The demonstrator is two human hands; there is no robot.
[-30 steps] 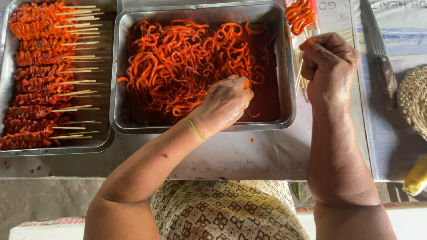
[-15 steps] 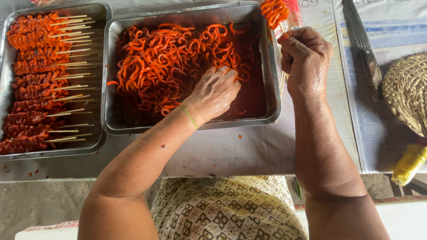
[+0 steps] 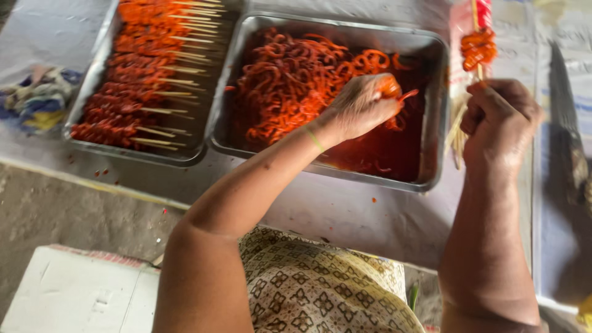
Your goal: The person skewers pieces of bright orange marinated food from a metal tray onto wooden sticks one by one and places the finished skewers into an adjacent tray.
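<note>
My left hand [image 3: 357,108] is over the steel tray [image 3: 435,111] of orange-red marinated strips [image 3: 296,80] and pinches one strip [image 3: 394,91] lifted above the pile. My right hand [image 3: 501,120] is to the right of that tray, closed on a bamboo skewer [image 3: 478,46] that points away from me with several strips threaded on it. A few bare skewers [image 3: 457,132] lie under this hand on the table. The picture is blurred by camera motion.
A second steel tray [image 3: 92,80] of finished skewers sits at the left. A crumpled cloth [image 3: 37,102] lies at far left, a large knife [image 3: 566,117] at far right. A white box [image 3: 80,293] stands on the floor below the table edge.
The view has swung and tilted to the left. My left hand has risen from the pile with a strip pinched in its fingers. My right hand still holds its skewer.
</note>
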